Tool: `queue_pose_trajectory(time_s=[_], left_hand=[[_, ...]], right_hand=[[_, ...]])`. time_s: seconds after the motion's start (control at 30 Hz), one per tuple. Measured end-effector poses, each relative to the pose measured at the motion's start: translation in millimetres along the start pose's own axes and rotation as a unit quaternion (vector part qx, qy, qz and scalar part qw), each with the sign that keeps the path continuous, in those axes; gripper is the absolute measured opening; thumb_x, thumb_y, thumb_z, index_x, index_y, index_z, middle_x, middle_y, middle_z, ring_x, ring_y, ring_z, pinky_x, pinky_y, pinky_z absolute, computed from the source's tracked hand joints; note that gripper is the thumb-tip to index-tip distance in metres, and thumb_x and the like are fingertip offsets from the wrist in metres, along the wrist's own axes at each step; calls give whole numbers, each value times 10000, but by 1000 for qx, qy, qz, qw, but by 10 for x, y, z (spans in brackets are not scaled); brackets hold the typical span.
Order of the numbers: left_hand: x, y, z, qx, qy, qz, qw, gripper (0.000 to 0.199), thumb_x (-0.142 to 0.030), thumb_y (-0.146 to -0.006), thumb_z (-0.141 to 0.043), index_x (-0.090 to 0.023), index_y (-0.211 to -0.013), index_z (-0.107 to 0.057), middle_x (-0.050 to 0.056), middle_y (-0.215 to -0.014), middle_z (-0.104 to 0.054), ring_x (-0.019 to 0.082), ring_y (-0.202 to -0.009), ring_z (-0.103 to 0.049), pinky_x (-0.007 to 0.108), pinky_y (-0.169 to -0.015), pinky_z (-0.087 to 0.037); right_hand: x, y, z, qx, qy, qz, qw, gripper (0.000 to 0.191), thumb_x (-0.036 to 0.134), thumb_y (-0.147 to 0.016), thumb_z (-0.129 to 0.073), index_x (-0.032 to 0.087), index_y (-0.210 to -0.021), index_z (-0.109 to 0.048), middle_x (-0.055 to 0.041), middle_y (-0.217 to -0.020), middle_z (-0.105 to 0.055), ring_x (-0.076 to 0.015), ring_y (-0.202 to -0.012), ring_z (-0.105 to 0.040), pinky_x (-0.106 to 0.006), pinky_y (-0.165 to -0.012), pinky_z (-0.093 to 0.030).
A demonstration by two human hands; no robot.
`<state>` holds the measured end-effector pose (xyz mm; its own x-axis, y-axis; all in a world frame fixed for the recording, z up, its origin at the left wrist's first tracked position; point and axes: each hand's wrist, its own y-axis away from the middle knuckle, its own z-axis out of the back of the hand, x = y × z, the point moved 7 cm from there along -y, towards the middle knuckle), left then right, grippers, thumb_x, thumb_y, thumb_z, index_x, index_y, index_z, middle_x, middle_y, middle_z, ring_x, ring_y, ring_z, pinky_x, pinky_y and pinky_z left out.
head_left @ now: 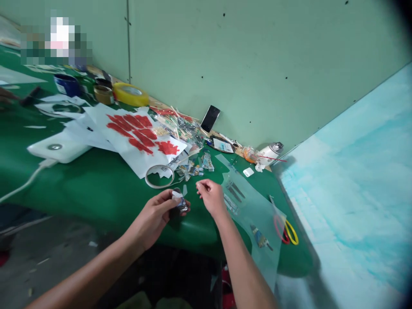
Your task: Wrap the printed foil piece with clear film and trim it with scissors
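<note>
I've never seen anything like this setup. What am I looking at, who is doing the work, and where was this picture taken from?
There's no robot here, only a person working with two bare hands. The single picture comes from a camera worn on the head, looking forward and down, so both forearms reach in from below.

The left hand holds a small shiny piece, too small to identify. The right hand is beside it, fingers curled together; whether it pinches anything is unclear.

On the green table lie white paper with red paint, a yellow tape roll, a translucent sheet and scissors with red and yellow handles.
</note>
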<state>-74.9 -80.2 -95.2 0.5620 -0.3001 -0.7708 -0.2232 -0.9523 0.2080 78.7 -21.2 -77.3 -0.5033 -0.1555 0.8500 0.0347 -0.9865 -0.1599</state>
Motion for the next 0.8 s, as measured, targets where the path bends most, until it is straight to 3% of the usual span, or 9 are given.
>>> queue_pose_trajectory(time_s=[0.23, 0.33, 0.4, 0.5, 0.63, 0.8], left_hand=[[-65, 39, 198, -57, -170, -85, 980, 157, -284, -722, -772, -170, -820, -729, 35, -748, -728, 189, -700, -657, 249, -640, -482], [-84, -34, 104, -39, -336, -131, 932, 325, -202, -760, -689, -185, -1084, -705, 44, -859, -753, 218, -767, -691, 277, -670, -509], [-67, -112, -49, -9, -449, -171, 877, 448, -130, -791, -604, -194, -1233, -634, 48, -906, -755, 226, -815, -705, 297, -707, -530], [27, -237, -367, 51, -557, -244, 792, 475, -35, -789, -523, -163, -1239, -605, 82, -966, -748, 238, -881, -715, 331, -773, -561], [162, -390, -604, 55, -576, -283, 765, 403, -4, -800, -472, -99, -1161, -623, 184, -1087, -695, 306, -1011, -676, 441, -866, -560], [170, -239, -570, 49, -597, -328, 731, 434, -27, -784, -521, -49, -1211, -594, 261, -1252, -597, 397, -1243, -516, 579, -1027, -443]], right_hand=[[284, -363, -321, 31, 103, 23, 994, 187, 307, -840, -616, 190, -712, -688, -36, -680, -695, -185, -673, -639, -297, -681, -471], [243, -474, -246, 43, 134, 15, 990, 144, 257, -830, -629, 180, -735, -705, -39, -701, -711, -178, -684, -652, -283, -686, -481], [217, -539, -139, 63, 152, 19, 986, 116, 210, -826, -626, 171, -768, -718, -39, -732, -723, -170, -701, -661, -272, -697, -491], [267, -605, -14, 117, 179, 45, 976, 112, 164, -825, -628, 171, -851, -736, -31, -785, -733, -156, -733, -667, -255, -711, -505], [462, -598, -129, 207, 235, 99, 945, 160, 112, -795, -673, 182, -916, -751, -37, -867, -707, -150, -767, -658, -259, -745, -506], [629, -519, -545, 264, 323, 168, 893, 164, 102, -786, -703, 201, -908, -749, -72, -933, -642, -222, -961, -599, -353, -890, -461]])
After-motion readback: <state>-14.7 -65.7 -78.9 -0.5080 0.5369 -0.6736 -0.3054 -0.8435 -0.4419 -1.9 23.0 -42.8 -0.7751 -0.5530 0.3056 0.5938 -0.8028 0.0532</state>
